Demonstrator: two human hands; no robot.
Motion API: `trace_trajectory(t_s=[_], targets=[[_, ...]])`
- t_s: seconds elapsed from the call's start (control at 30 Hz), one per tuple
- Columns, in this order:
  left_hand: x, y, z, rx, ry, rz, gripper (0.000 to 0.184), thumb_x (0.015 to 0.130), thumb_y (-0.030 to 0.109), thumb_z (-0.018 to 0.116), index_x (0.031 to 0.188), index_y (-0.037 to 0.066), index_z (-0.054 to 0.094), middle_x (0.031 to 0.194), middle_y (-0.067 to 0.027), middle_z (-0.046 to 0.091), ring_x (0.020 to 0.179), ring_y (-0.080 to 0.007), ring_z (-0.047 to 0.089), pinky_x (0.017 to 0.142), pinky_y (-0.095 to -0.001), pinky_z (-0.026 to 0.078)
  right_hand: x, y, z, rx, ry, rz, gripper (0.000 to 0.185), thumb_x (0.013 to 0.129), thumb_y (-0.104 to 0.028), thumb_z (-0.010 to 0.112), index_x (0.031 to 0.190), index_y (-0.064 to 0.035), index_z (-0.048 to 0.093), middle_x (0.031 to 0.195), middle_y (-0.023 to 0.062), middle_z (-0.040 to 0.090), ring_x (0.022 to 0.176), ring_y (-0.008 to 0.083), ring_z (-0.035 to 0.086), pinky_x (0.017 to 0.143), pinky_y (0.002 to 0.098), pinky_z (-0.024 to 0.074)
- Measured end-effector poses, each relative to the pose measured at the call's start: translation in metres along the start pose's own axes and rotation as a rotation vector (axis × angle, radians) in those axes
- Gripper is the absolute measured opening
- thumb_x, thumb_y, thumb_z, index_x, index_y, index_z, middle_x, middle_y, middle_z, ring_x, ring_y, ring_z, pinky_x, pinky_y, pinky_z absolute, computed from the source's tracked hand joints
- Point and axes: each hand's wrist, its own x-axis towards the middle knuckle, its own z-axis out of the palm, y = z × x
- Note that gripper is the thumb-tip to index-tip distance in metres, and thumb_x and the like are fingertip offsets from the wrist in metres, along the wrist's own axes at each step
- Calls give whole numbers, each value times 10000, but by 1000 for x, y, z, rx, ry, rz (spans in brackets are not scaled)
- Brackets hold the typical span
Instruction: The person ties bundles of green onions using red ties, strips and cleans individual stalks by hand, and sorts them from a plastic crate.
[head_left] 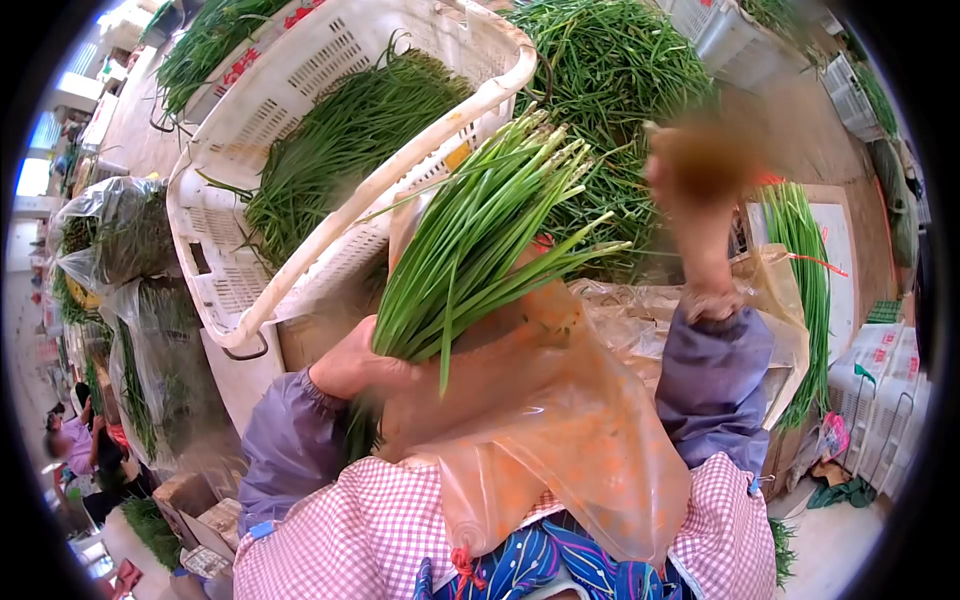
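My left hand (360, 362) is closed around a thick bunch of green garlic chives (470, 245). The bunch fans up and to the right, its pale cut ends uppermost. My right hand (690, 215) is raised at the right, apart from the bunch, near a large heap of loose chives (610, 70). A brown blur covers most of its fingers, so I cannot make out what they hold, if anything. Across my lap lies a translucent plastic sheet (540, 400), below the bunch.
A white slotted basket (215, 270) with chives in it stands at the upper left. Tied chives (808, 290) lie at the right beside a plastic bag (775, 300). White crates (880, 400) are stacked at the lower right. Another person (80, 445) is far off at the left.
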Motion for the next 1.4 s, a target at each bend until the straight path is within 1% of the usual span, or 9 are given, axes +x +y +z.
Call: trace_trajectory(t_s=[0.07,0.27,0.37,0.5,0.6,0.67,0.83,1.13,1.4], targets=[[-1,1,-1,32,-23,-83,446,717,9,681,1150,15,575,1032,-2,598,914,-91,527,829,-264,451,-7,-35,29,-325,-119,-533,207,793,9,654,984,-71,645,923,84,621,796,160,605,644,248,498],[-2,4,5,97,-37,-23,457,755,13,671,1196,14,553,1090,-6,597,976,-91,525,880,-265,441,-36,-57,82,-420,-557,-880,308,749,-106,665,1051,-163,653,1149,128,588,1113,313,537,996,456,372],[-3,-4,0,103,-47,20,460,767,14,668,1210,10,540,1112,-10,599,999,-97,523,912,-275,433,-34,-52,77,-221,-527,-817,188,838,-118,615,1024,-102,644,971,95,646,928,252,632,869,413,475],[-2,0,2,182,-30,54,369,724,59,714,1067,23,584,912,4,603,799,-80,533,694,-238,458,-1,-41,31,552,-57,127,201,962,-187,523,959,-3,606,680,57,615,527,116,583,514,250,491],[-1,-4,3,223,-26,114,455,719,35,712,1144,13,550,992,7,592,882,-87,516,777,-252,451,33,-8,-20,398,25,61,200,926,-186,569,1014,-12,613,729,72,627,581,141,599,552,279,503],[0,-4,4,255,-14,149,510,715,24,712,1190,7,525,1036,7,584,925,-91,504,824,-260,443,31,-13,-30,-811,-150,-259,255,875,-189,621,1070,-26,611,848,87,646,742,175,628,631,306,512],[0,0,11,332,-24,121,624,702,-2,678,1282,2,446,1148,-12,560,1034,-95,479,922,-262,400,-16,-65,19,-734,-498,-409,265,828,-313,652,942,-74,650,936,101,625,940,275,573,970,448,343],[-2,-4,19,453,74,189,606,718,12,664,1282,-16,443,1166,-37,556,1051,-98,475,943,-259,386,-31,-6,40,-270,-170,14,108,827,-29,613,918,-21,672,870,105,687,706,153,647,610,271,525],[-5,-5,26,370,96,169,606,734,28,672,1289,-32,435,1158,-59,570,1051,-109,495,931,-260,402,-28,-17,-33,-622,-225,-1,325,769,-82,647,1091,-74,606,1067,136,596,971,277,583,895,367,454]])
